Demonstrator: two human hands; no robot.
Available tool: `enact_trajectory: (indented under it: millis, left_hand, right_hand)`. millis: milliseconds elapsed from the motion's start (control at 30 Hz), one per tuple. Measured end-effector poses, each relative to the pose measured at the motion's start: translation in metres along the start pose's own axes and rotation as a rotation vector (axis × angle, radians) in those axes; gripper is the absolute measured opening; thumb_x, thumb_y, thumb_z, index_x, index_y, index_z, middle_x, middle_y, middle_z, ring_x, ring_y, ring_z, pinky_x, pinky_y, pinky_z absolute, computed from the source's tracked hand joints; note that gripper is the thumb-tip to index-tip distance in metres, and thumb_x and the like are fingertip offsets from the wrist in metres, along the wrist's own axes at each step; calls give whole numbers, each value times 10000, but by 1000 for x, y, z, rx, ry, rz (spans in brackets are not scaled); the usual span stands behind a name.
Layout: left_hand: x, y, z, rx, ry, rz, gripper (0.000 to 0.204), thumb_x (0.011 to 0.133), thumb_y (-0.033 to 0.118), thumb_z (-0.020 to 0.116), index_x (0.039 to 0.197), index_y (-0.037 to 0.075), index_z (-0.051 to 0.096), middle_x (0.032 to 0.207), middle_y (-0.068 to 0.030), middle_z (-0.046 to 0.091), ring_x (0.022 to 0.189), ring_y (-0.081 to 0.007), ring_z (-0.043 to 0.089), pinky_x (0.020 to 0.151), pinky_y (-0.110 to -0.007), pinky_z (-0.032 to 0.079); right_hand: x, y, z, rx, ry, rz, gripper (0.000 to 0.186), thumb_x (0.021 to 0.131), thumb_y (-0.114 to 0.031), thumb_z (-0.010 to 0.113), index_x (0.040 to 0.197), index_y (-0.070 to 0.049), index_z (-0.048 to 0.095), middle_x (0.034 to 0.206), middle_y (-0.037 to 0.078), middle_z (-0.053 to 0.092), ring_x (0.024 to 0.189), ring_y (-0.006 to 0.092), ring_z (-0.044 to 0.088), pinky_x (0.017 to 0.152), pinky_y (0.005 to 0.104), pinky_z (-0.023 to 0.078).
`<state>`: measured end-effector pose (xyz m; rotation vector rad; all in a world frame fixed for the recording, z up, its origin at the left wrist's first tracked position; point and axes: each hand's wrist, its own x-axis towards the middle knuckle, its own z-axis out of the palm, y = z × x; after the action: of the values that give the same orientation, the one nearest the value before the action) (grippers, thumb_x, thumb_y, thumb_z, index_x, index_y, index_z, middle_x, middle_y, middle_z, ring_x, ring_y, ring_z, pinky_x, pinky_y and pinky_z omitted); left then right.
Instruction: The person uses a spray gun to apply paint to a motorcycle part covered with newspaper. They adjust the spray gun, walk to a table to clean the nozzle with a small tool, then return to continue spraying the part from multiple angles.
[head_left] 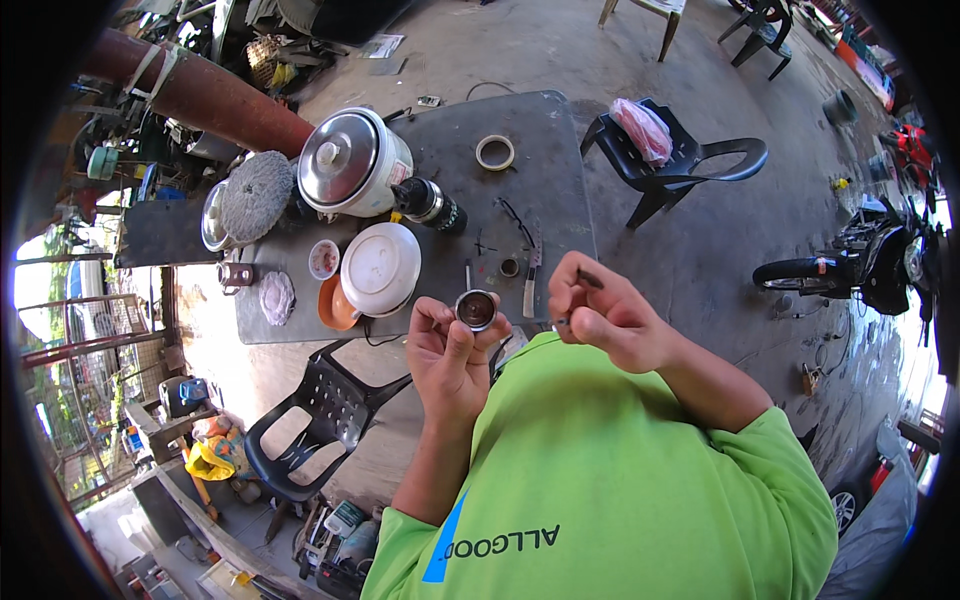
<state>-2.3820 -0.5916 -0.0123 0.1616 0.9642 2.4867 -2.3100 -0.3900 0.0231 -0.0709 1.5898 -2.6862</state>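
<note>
In the head view, the left hand [448, 350] holds a small round metal cup [476, 311] between its fingers, with the dark inside turned upward; the cup is just at the near edge of the grey table [545, 130]. Taking this cup as the centre of a clock, the right hand [625, 322] is near it at 3 o'clock, its fingers curled and narrow. A small dark piece [591, 279] shows at these fingers, but I cannot tell if they grip it. On the table, a knife [531, 285] lies at 2 o'clock, a small dark ring [509, 267] at 1, and a roll of tape [478, 153] at 12. A dark flask [440, 210] is at 11, and a white bowl [380, 265] at 10. Well apart, at 8 o'clock, stands a black chair [330, 408].
</note>
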Motion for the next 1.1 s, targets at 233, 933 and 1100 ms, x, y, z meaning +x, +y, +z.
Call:
enact_trajectory:
  millis: [233, 933, 1100]
  left_hand:
    - [-5, 1, -4, 67, -31, -7, 269, 972, 171, 722, 1002, 64, 477, 1174, -268, 670, 985, -288, 739, 876, -406, 647]
    - [2, 5, -2, 555, -91, 249, 355, 795, -21, 855, 878, -3, 511, 1183, -345, 678, 1133, -331, 690, 946, -387, 571]
    - [2, 7, 3, 736, -88, 351, 372, 784, -23, 864, 878, -3, 505, 1182, -363, 674, 1154, -340, 682, 946, -385, 561]
  right_hand:
    - [-1, 3, -14, -340, -13, 65, 187, 932, -117, 781, 891, -40, 616, 773, -24, 585, 713, 45, 507, 636, 238, 415]
    - [-2, 12, 19, -961, -48, -232, 641, 819, -53, 700, 1435, -162, 561, 883, 51, 725, 699, 293, 693, 549, 409, 516]
    - [-1, 3, 22, -828, -64, -99, 663, 816, -6, 660, 1451, -139, 524, 914, 107, 730, 727, 361, 694, 597, 434, 534]
